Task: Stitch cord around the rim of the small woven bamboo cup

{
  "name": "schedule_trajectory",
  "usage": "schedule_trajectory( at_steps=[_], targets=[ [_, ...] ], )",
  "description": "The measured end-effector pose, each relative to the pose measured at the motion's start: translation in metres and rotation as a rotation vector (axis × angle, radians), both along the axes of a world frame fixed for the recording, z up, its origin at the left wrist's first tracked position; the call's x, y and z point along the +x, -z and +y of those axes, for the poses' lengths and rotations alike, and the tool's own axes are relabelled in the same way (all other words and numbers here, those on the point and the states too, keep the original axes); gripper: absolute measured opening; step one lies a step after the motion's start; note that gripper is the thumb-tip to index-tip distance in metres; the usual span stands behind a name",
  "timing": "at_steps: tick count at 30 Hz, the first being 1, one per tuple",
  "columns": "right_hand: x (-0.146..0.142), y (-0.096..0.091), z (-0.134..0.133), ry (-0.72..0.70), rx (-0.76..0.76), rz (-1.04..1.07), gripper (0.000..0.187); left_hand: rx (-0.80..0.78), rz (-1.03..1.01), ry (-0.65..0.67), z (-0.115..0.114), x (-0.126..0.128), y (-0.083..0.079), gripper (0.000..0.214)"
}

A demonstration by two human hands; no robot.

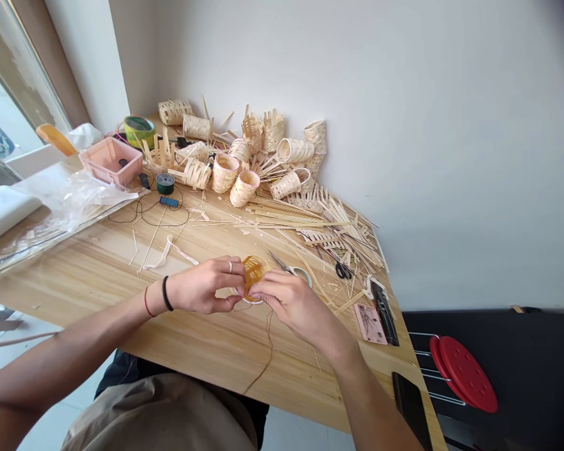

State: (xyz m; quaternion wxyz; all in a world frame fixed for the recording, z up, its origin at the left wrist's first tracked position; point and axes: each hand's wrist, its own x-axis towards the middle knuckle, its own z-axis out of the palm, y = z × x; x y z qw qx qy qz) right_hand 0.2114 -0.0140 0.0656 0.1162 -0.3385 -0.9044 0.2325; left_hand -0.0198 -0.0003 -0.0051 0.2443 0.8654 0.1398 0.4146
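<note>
A small woven basket point(254, 269) lies tilted between my hands, its open rim facing me and a white band along that rim. My left hand point(219, 285) grips the rim from the left, thumb below and fingers over the edge. On the right side, my right hand point(286, 297) pinches at the same rim with thumb and forefinger; whether a needle is between them is too small to tell. A brown thread point(269, 341) trails from the rim down over the table edge. Just behind the basket lie scissors point(286, 266) with pale handles.
Several woven baskets point(225, 172) and loose strips point(310, 216) are heaped at the back. A pink bin point(111, 160) and a green thread spool point(165, 183) stand left. At right are a black cutter point(385, 313), a pink card point(370, 324) and a phone point(411, 407).
</note>
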Motion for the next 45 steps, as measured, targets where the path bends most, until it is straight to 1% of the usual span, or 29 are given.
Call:
schedule_trajectory(
  at_steps=[5,28,41,45],
  targets=[
    [-0.0013,-0.0007,0.0005,-0.021,0.031,0.000,0.017,-0.002,-0.005,0.003,0.0012,0.0006,0.0021,0.009],
    [-0.0016,-0.0022,0.0004,0.008,-0.014,-0.024,0.021,0.009,-0.010,0.004,0.0003,0.0008,0.0001,0.009],
    [-0.0023,-0.0005,-0.0008,0.007,0.001,-0.042,0.022,0.003,0.003,0.006,0.0005,0.0001,0.0025,0.012],
    [-0.0050,-0.0016,-0.0011,0.053,-0.005,-0.038,0.017,0.005,-0.006,0.002,0.0005,-0.0005,0.0020,0.010]
  ],
)
